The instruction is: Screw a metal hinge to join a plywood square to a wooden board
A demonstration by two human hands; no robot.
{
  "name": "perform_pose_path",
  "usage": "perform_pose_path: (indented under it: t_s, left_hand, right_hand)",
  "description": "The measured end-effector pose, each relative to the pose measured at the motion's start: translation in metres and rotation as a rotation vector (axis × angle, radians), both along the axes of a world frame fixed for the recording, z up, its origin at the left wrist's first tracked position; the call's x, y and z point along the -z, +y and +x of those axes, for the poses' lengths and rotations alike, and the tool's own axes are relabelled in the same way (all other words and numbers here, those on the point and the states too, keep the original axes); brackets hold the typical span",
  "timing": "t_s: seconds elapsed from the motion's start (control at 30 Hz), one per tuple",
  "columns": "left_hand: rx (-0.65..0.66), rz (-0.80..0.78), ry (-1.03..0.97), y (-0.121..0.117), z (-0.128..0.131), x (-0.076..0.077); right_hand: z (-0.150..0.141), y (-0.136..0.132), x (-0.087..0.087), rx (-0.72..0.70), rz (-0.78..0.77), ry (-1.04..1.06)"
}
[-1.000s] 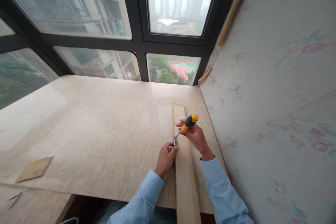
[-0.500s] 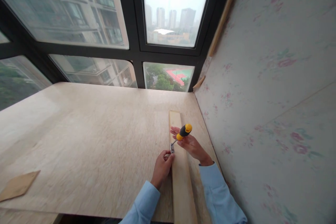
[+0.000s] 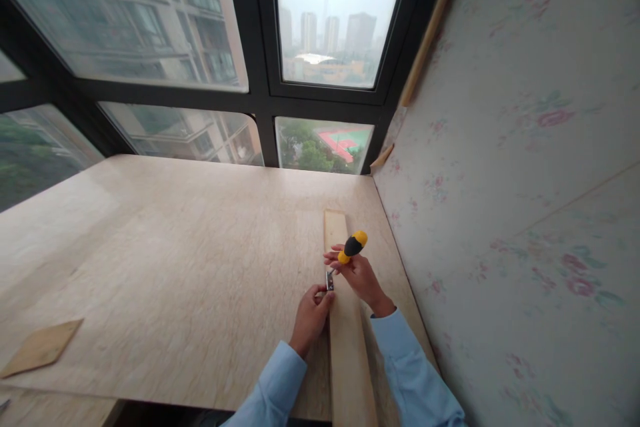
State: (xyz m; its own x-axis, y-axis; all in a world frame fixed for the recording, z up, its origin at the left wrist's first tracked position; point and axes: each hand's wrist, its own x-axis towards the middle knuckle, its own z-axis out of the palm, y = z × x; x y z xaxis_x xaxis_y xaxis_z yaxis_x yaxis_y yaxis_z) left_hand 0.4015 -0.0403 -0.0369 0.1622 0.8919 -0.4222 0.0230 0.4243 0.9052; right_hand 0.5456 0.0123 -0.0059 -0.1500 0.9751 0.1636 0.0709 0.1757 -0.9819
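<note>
A long wooden board [image 3: 347, 353] lies on the tabletop, running away from me. On its left edge sits a small silver metal hinge [image 3: 329, 281]; its exact form is hard to make out. My left hand [image 3: 311, 317] pinches the near end of this hinge against the board's edge, thumb and fingers closed. Above the board, my right hand [image 3: 361, 281] grips a screwdriver [image 3: 353, 247] with a yellow and black handle. The screwdriver is tilted, its shaft slanting down and left to the hinge's far end. The tip and any screw under it are too small to see.
The marbled tabletop [image 3: 190, 267] reaches to dark-framed windows [image 3: 320, 107]. A flowered wall [image 3: 500, 213] stands close on the right. A thin piece of wood [image 3: 43, 349] lies at the left, near the front edge. Part of a small grey object [image 3: 4, 405] shows at the lower left.
The view has shifted, so the scene sits a little lower and further left. My right fingers have shifted on the screwdriver handle. My left hand stays at the hinge.
</note>
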Motion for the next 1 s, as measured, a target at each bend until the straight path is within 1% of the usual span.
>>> perform_pose_path:
  t_s: [0.1,0.17,0.27,0.37,0.47,0.57,0.63,0.7,0.8,0.87,1.0]
  left_hand:
    - [-0.005,0.016,0.004,0.0,0.0,0.001]
    - [-0.005,0.018,-0.002,0.001,-0.001,0.001]
    - [-0.005,0.016,-0.001,0.001,0.0,0.001]
    - [-0.011,0.029,0.015,0.0,0.0,0.001]
    - [-0.015,0.028,0.029,0.001,0.0,0.001]
    - [-0.012,0.03,0.028,0.001,0.0,0.002]
    - [-0.005,0.03,0.008,0.001,0.0,0.003]
    - [0.001,0.029,-0.01,0.001,0.0,0.003]
    - [0.003,0.03,-0.011,0.001,0.001,0.003]
    - [0.0,0.026,-0.001,0.001,0.001,0.002]
    - [-0.008,0.015,-0.011,0.001,0.0,0.002]
  right_hand:
    - [0.006,-0.002,-0.006,-0.097,-0.011,0.004]
    - [0.009,-0.003,-0.009,-0.094,0.0,-0.032]
    - [0.009,-0.003,-0.007,0.012,0.019,-0.095]
    - [0.006,-0.002,0.001,0.124,0.037,-0.074]
    - [0.003,0.001,0.01,0.177,0.08,-0.04]
    - [0.002,0.004,0.017,0.242,0.127,-0.056]
    - [0.001,0.005,0.02,0.304,0.138,-0.078]
    - [0.001,0.006,0.02,0.33,0.121,-0.087]
    - [0.001,0.006,0.016,0.306,0.105,-0.095]
    - [0.002,0.005,0.011,0.255,0.116,-0.124]
    - [0.01,0.003,0.001,0.006,0.078,-0.12]
